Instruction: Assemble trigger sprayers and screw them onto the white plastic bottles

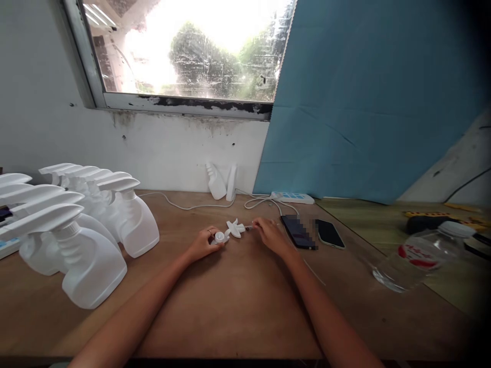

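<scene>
Head view: my left hand pinches the white trigger sprayer head by its round collar on the wooden table. My right hand has its fingers curled at the nozzle end; what they pinch, I cannot tell. White spray bottles stand off to the left.

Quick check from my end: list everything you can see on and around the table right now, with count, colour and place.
spray bottles: several, white, standing in a cluster at table left
spray head: one, white, table centre between the hands
bottle by the wall: one, white, leaning at the table's back edge
power strip: one, white, back of table, cables running left
phones: two, dark, lying flat right of the hands
clear bottle: one, red label, on its side at right
board: one, blue, leaning against wall
table: one, brown wood
left hand: grip on spray head's collar
right hand: fingertips at spray head's end
</scene>
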A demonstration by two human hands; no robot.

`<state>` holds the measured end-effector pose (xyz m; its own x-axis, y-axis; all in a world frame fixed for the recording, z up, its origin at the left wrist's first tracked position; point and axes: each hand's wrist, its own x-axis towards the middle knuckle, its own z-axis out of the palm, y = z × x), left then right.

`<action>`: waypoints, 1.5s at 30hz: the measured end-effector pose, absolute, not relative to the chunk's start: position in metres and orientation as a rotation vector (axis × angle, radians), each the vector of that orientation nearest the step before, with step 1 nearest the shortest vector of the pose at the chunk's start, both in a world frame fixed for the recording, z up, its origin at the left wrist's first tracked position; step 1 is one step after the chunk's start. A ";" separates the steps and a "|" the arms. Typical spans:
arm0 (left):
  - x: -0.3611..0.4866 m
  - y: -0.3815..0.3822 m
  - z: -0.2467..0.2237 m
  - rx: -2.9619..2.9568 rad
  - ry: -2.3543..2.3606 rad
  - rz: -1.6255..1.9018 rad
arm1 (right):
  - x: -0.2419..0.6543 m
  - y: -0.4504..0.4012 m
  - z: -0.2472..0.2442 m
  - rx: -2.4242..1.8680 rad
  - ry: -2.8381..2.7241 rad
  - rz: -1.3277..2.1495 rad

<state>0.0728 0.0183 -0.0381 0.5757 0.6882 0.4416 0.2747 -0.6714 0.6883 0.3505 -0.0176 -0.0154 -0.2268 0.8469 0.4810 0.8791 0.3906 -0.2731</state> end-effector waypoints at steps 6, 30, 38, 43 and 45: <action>0.071 0.013 -0.035 2.340 0.649 0.917 | 0.309 -0.022 -0.008 -1.205 -1.498 0.289; 0.099 -0.023 -0.029 2.230 0.509 0.807 | 0.243 -0.055 0.023 -0.544 -0.913 1.392; 0.102 -0.025 -0.031 2.272 0.492 0.768 | 0.236 -0.055 0.016 -0.584 -0.972 1.392; 0.102 -0.025 -0.030 2.262 0.484 0.773 | 0.239 -0.056 0.017 -0.576 -0.980 1.377; 0.102 -0.024 -0.030 2.274 0.480 0.781 | 0.239 -0.055 0.015 -0.600 -0.990 1.368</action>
